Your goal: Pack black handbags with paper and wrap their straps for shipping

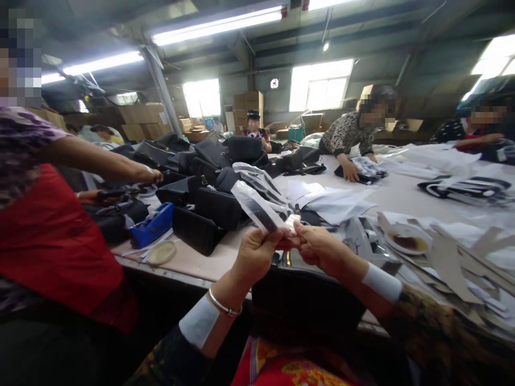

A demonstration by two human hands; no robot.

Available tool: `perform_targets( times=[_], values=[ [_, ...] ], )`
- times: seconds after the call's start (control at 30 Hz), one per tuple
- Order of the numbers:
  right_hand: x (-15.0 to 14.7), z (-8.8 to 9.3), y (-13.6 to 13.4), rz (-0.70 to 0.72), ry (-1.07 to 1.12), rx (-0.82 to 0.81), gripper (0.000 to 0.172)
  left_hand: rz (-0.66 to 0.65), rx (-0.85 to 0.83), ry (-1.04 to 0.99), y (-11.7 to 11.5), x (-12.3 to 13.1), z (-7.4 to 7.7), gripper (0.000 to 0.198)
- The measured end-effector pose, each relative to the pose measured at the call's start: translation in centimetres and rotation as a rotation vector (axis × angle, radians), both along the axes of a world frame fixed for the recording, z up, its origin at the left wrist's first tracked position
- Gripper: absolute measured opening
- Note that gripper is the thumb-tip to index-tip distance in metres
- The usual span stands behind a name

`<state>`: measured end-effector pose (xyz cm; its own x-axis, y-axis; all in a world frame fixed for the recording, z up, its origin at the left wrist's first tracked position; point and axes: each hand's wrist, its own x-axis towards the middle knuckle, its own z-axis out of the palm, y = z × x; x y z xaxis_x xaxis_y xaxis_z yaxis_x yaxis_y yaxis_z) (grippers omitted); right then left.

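A black bag strap in white wrapping [254, 206] rises in a loop from between my two hands. My left hand [257, 252] is closed around its lower end, thumb on top. Close beside it, my right hand [322, 247] pinches the white wrapping near the same end; the fingertips of both hands nearly meet. Directly below my hands, at the table's edge, is a black bag [306, 295], mostly in shadow. What lies under my fingers is partly hidden.
Black bags [201, 230] are piled at left and centre. A blue tape dispenser [152, 225] and a tape roll [161, 252] lie near the front edge. White sheets [325, 201] and cardboard strips [454, 262] lie to the right. Co-workers stand around the table, one close at left.
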<state>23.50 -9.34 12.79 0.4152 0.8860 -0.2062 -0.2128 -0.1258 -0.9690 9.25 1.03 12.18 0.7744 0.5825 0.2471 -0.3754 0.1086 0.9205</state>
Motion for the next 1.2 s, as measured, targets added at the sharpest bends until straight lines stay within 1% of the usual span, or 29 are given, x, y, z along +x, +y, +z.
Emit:
perform_targets(
  times=[0.03, 0.07, 0.1, 0.13, 0.23, 0.3, 0.4, 0.5, 0.53, 0.6, 0.73, 0.83, 0.87, 0.93, 1.0, 1.07, 1.13, 1.2],
  values=[
    [-0.1, -0.1, 0.2, 0.001, 0.036, 0.026, 0.047, -0.031, 0.016, 0.018, -0.2, -0.1, -0.2, 0.035],
    [-0.2, -0.1, 0.5, -0.008, 0.018, 0.047, 0.045, -0.053, 0.028, 0.041, -0.4, -0.2, -0.3, 0.034],
    [-0.2, -0.1, 0.7, -0.018, -0.052, 0.057, 0.042, -0.064, 0.033, 0.062, -0.4, -0.3, -0.4, 0.034],
    [-0.2, -0.1, 0.8, -0.03, -0.168, 0.061, 0.038, -0.064, 0.034, 0.079, -0.4, -0.4, -0.3, 0.035],
    [0.0, -0.3, 1.0, -0.067, -0.636, 0.086, 0.031, -0.052, 0.026, 0.114, 0.2, -0.7, 0.1, 0.04],
    [0.0, -0.6, 1.0, -0.03, -0.894, 0.108, 0.028, -0.047, 0.027, 0.14, 0.6, -0.7, 0.3, 0.042],
    [0.0, -1.2, 0.7, 0.058, -1.215, 0.134, 0.023, -0.063, 0.031, 0.203, 0.8, -0.5, 0.4, 0.043],
    [0.1, -1.7, 0.2, 0.089, -1.581, 0.166, 0.022, -0.096, 0.013, 0.295, 0.9, -0.3, 0.2, 0.04],
    [0.1, -1.8, 0.1, 0.095, -1.679, 0.188, 0.022, -0.105, -0.006, 0.329, 0.9, -0.2, 0.1, 0.038],
    [0.3, -1.8, -0.2, 0.092, -1.804, 0.256, 0.022, -0.133, -0.069, 0.393, 1.1, -0.1, -0.2, 0.036],
    [0.7, -1.9, -0.3, 0.057, -1.897, 0.348, 0.02, -0.227, -0.227, 0.455, 1.4, 0.0, -0.7, 0.037],
    [0.7, -2.0, -0.3, 0.057, -1.934, 0.376, 0.019, -0.264, -0.287, 0.453, 1.5, 0.0, -1.1, 0.044],
    [0.7, -2.0, -0.2, 0.056, -1.93, 0.378, 0.019, -0.257, -0.299, 0.451, 1.5, 0.1, -1.3, 0.046],
    [0.7, -2.0, -0.1, 0.046, -1.9, 0.372, 0.02, -0.199, -0.307, 0.424, 1.4, 0.3, -1.6, 0.047],
    [0.8, -1.9, -0.1, 0.023, -1.865, 0.372, 0.021, -0.112, -0.274, 0.379, 1.2, 0.5, -2.1, 0.045],
    [0.9, -1.8, 0.0, 0.003, -1.856, 0.381, 0.022, -0.055, -0.221, 0.357, 1.0, 0.7, -2.5, 0.043],
    [1.1, -1.6, 0.1, 0.009, -1.846, 0.395, 0.024, -0.044, -0.198, 0.356, 0.9, 0.8, -2.8, 0.044],
    [1.2, -1.5, 0.0, 0.022, -1.762, 0.413, 0.026, -0.042, -0.214, 0.336, 0.8, 0.9, -3.0, 0.046]
  ],
)
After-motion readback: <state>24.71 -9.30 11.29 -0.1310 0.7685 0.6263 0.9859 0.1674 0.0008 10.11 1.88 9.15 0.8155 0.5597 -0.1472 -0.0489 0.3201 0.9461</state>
